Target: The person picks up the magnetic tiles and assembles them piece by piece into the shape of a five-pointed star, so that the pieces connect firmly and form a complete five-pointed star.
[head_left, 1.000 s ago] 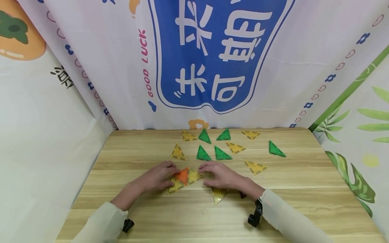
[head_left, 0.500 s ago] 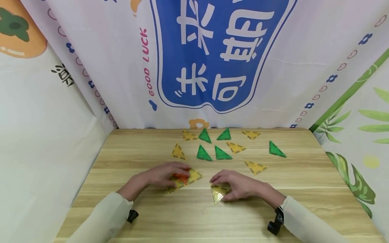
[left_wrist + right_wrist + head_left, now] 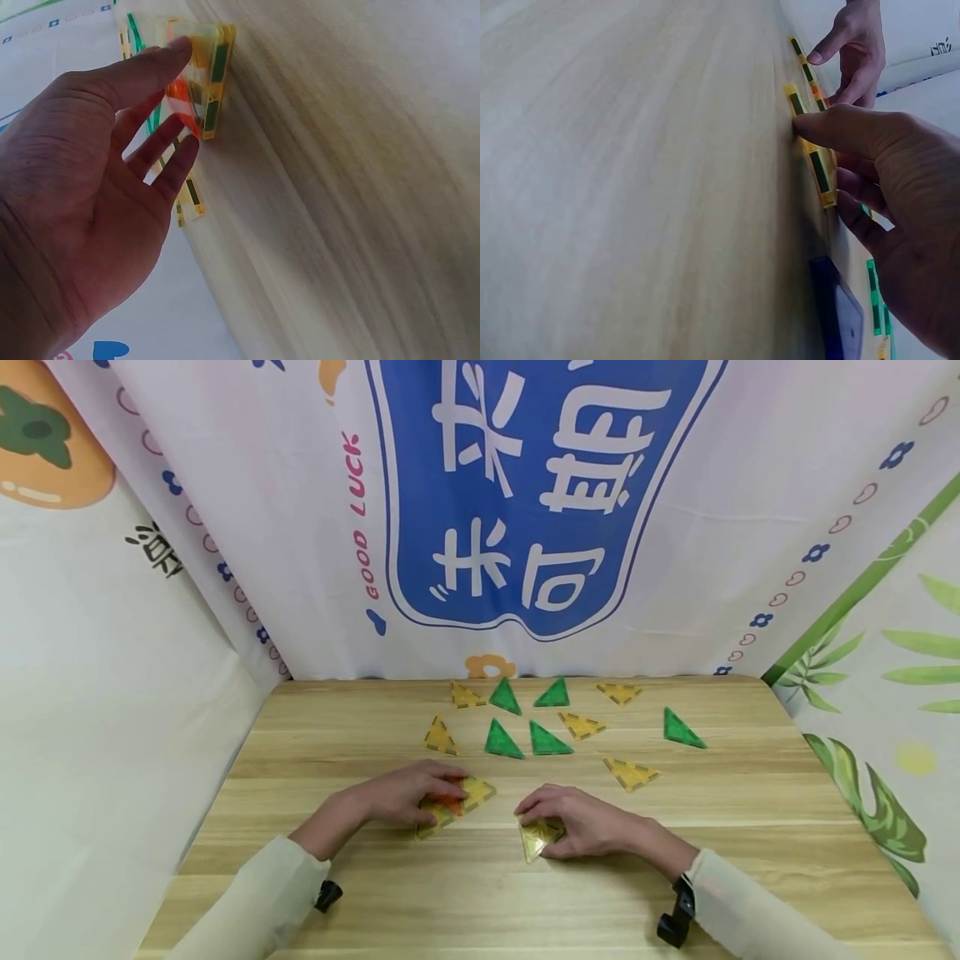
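In the head view my left hand (image 3: 405, 795) lies over an orange triangle magnetic tile (image 3: 447, 803) with a yellow triangle tile (image 3: 478, 791) joined at its right and another yellow tile (image 3: 427, 828) at its left. Thumb and fingers rest on this group, fairly straight, covering part of it; the left wrist view shows the thumb touching the yellow piece (image 3: 217, 82). My right hand (image 3: 585, 822) pinches a separate yellow triangle tile (image 3: 536, 838) between thumb and fingers, flat at the table, a short gap right of the group. A dark purple tile (image 3: 836, 311) lies beside the right hand.
Toward the back of the wooden table (image 3: 337, 727) lie several loose triangle tiles, such as a green one (image 3: 503, 740), another green one (image 3: 682, 729) and a yellow one (image 3: 630, 772). A printed cloth (image 3: 315, 568) hangs behind the table.
My right hand has left the right end of the tile group and now grips the separate yellow tile. The left hand has slid slightly right, farther over the orange tile.
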Action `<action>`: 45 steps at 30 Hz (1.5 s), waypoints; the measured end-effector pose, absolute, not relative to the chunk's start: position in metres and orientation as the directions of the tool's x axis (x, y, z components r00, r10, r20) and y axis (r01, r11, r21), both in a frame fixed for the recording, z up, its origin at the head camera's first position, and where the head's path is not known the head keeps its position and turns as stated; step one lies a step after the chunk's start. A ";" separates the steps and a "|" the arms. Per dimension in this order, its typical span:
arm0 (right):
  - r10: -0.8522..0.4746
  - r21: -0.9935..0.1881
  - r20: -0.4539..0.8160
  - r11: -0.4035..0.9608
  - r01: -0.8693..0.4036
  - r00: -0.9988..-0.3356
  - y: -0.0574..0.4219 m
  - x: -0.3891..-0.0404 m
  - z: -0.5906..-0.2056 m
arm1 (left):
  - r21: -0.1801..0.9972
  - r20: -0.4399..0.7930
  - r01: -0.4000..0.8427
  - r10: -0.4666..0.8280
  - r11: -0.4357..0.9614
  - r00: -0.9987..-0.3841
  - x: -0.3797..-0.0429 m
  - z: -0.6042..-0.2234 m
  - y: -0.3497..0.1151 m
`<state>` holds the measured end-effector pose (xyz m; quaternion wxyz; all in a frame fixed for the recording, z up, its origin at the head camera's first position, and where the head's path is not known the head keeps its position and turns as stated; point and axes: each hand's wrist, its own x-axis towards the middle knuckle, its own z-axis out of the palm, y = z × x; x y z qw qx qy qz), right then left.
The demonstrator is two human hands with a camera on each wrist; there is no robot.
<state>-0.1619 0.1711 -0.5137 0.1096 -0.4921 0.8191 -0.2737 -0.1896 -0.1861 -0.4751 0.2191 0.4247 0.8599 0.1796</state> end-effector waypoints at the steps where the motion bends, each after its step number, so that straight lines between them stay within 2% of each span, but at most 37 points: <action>1: -0.859 -0.560 0.096 0.371 -0.741 -0.502 0.170 -0.162 -0.515 | 0.494 -0.219 0.647 0.803 0.580 -0.554 -0.188 -0.475 -0.187; 9: -0.764 -0.586 0.152 0.441 -0.680 -0.627 0.159 -0.169 -0.520 | 0.482 -0.132 0.645 0.777 0.593 -0.615 -0.182 -0.483 -0.190; 13: -0.736 -0.570 0.173 0.467 -0.676 -0.655 0.151 -0.174 -0.523 | 0.486 -0.085 0.654 0.776 0.580 -0.625 -0.178 -0.486 -0.188; 23: -0.719 -0.531 0.180 0.503 -0.682 -0.671 0.127 -0.188 -0.521 | 0.488 -0.035 0.654 0.761 0.578 -0.648 -0.171 -0.490 -0.178; 28: -0.711 -0.537 0.156 0.522 -0.663 -0.686 0.117 -0.193 -0.519 | 0.485 -0.046 0.636 0.744 0.599 -0.666 -0.168 -0.492 -0.174; 33: -0.726 -0.524 0.146 0.519 -0.676 -0.672 0.111 -0.195 -0.520 | 0.479 -0.061 0.622 0.731 0.619 -0.680 -0.166 -0.494 -0.170; 38: -0.722 -0.547 0.156 0.505 -0.667 -0.674 0.120 -0.194 -0.514 | 0.450 -0.075 0.623 0.723 0.639 -0.687 -0.166 -0.494 -0.168; 45: -0.732 -0.551 0.184 0.475 -0.686 -0.655 0.155 -0.190 -0.507 | 0.449 -0.100 0.656 0.764 0.606 -0.637 -0.170 -0.491 -0.172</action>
